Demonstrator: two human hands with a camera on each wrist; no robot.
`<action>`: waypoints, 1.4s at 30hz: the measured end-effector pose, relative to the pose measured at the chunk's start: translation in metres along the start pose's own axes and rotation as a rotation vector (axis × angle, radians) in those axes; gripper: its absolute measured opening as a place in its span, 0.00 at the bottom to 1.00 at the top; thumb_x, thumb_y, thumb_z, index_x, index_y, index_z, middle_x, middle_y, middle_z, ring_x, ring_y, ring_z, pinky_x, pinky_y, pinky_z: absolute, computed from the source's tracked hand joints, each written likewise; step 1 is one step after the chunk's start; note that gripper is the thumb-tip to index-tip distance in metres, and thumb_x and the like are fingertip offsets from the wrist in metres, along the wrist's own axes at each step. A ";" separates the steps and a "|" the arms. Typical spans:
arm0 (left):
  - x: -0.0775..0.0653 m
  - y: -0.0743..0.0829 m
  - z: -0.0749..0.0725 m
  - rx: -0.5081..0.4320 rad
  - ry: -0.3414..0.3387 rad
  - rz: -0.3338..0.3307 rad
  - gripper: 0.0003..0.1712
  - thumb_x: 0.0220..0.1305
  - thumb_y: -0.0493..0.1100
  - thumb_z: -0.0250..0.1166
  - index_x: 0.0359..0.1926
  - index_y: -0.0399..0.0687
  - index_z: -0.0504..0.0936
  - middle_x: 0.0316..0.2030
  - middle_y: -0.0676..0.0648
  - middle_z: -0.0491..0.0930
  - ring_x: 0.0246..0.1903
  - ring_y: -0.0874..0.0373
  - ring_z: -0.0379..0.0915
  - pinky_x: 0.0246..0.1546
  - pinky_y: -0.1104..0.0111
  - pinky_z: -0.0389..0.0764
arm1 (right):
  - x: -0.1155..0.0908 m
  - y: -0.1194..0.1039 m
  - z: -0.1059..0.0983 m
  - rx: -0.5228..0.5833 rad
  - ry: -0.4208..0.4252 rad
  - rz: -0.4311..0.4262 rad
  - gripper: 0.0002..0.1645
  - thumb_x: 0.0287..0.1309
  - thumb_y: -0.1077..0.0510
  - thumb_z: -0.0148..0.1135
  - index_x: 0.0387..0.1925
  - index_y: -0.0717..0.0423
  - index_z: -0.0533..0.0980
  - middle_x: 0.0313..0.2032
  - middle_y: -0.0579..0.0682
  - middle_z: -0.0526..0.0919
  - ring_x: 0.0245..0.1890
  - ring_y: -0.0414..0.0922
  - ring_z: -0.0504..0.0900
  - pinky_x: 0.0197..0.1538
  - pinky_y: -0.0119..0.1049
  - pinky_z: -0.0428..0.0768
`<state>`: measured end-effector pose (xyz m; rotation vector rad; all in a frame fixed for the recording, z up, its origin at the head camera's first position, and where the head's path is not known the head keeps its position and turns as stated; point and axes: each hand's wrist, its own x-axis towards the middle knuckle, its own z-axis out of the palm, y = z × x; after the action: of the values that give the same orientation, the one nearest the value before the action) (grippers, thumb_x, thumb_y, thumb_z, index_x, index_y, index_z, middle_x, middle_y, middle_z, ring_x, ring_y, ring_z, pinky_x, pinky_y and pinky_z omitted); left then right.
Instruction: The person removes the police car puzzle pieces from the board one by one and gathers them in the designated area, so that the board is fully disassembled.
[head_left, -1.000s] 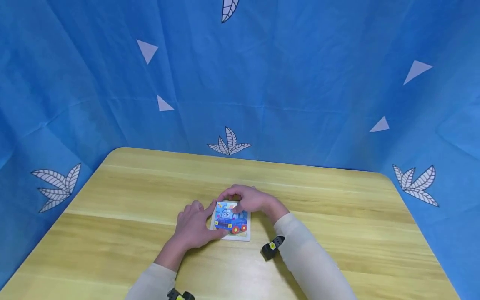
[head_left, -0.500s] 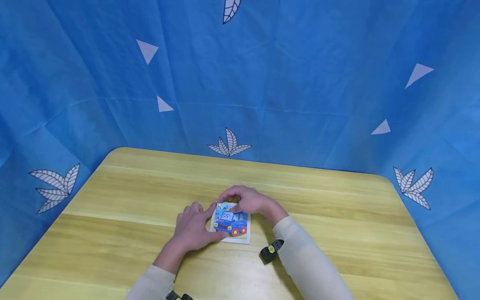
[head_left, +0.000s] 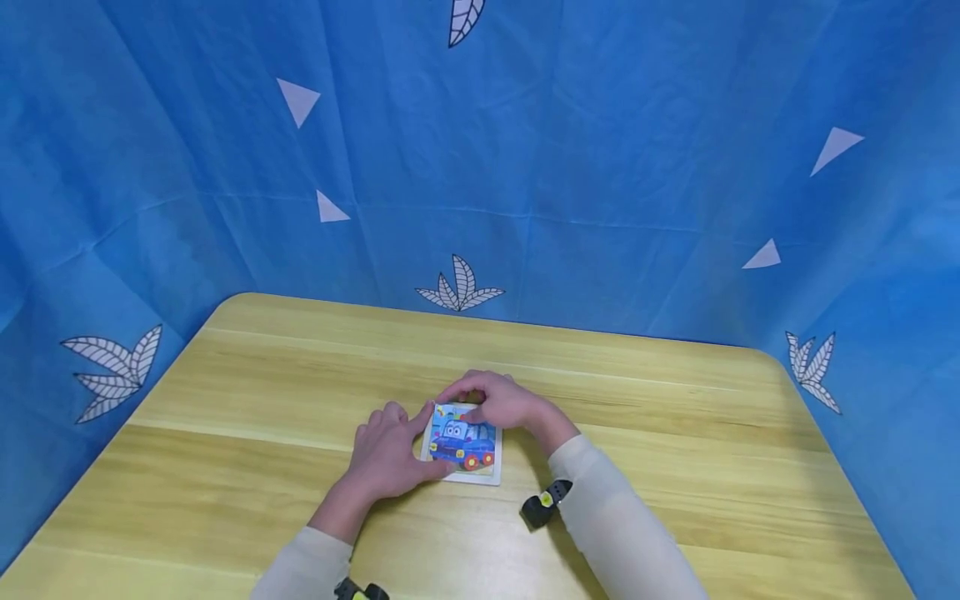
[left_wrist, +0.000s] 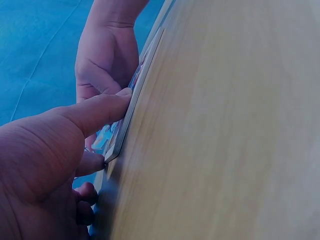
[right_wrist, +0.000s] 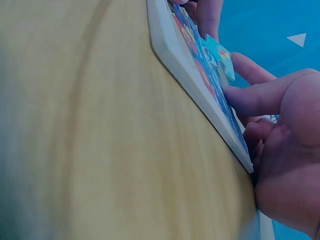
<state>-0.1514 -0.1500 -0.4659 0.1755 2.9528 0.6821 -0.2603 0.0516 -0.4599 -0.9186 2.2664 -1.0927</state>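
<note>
White-framed puzzle [head_left: 480,479] lies on the table [head_left: 300,375] between both hands. Left hand [head_left: 385,454] holds its edges, thumb and forefinger spread wide. Right hand [head_left: 504,400] pinches a tilted corner piece [right_wrist: 218,54]. Uneven pinch pressure may flip this piece; a slack left hold may let the puzzle slide.

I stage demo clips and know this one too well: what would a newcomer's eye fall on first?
Probably the square, white-rimmed jigsaw puzzle of a blue cartoon car on the pale yellow wood-grain table, flanked by the bare left hand and bare right hand. Next, perhaps, the bright blue cloth backdrop behind. The right wrist view shows a light-blue jigsaw piece tilted up at the right hand.
</note>
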 end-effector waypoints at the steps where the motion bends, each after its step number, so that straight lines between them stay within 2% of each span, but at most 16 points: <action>1: 0.000 0.000 0.000 0.000 -0.001 -0.001 0.58 0.47 0.72 0.72 0.74 0.49 0.66 0.36 0.48 0.59 0.35 0.52 0.54 0.34 0.60 0.55 | 0.000 0.001 0.001 0.016 0.010 -0.002 0.23 0.60 0.68 0.66 0.53 0.42 0.84 0.47 0.39 0.79 0.50 0.42 0.74 0.60 0.48 0.66; 4: 0.001 0.000 0.000 0.003 0.001 0.001 0.58 0.47 0.72 0.72 0.74 0.49 0.65 0.36 0.48 0.59 0.35 0.52 0.54 0.34 0.60 0.55 | -0.001 0.002 0.002 0.047 0.040 0.000 0.21 0.59 0.69 0.67 0.50 0.45 0.84 0.45 0.41 0.79 0.45 0.43 0.75 0.51 0.41 0.73; 12: -0.001 -0.001 0.000 0.001 0.009 0.008 0.58 0.47 0.71 0.73 0.74 0.49 0.66 0.36 0.48 0.59 0.35 0.52 0.54 0.34 0.60 0.55 | 0.000 0.005 0.002 0.062 0.062 -0.013 0.17 0.57 0.69 0.69 0.45 0.47 0.84 0.38 0.47 0.78 0.33 0.47 0.70 0.40 0.39 0.70; 20: -0.001 -0.001 0.001 0.002 0.012 0.008 0.57 0.47 0.71 0.73 0.74 0.49 0.66 0.36 0.48 0.59 0.36 0.52 0.54 0.34 0.60 0.55 | -0.001 0.007 0.003 0.066 0.072 -0.015 0.11 0.56 0.68 0.70 0.39 0.50 0.84 0.36 0.45 0.79 0.34 0.46 0.73 0.41 0.39 0.72; 30: 0.000 -0.003 0.002 0.003 0.003 0.012 0.58 0.48 0.71 0.72 0.74 0.50 0.66 0.36 0.48 0.59 0.36 0.52 0.54 0.34 0.60 0.55 | -0.002 0.009 0.003 0.039 0.075 -0.039 0.15 0.52 0.63 0.74 0.42 0.49 0.85 0.37 0.44 0.79 0.33 0.45 0.72 0.40 0.37 0.71; 42: 0.001 -0.003 0.001 0.007 -0.008 0.003 0.58 0.48 0.72 0.72 0.74 0.51 0.65 0.37 0.48 0.59 0.36 0.52 0.54 0.34 0.60 0.55 | -0.003 0.009 0.009 -0.059 0.143 -0.049 0.17 0.49 0.57 0.79 0.42 0.46 0.85 0.35 0.41 0.78 0.32 0.43 0.71 0.38 0.36 0.71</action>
<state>-0.1520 -0.1523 -0.4687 0.1831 2.9486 0.6700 -0.2558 0.0532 -0.4726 -0.9514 2.4151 -1.1516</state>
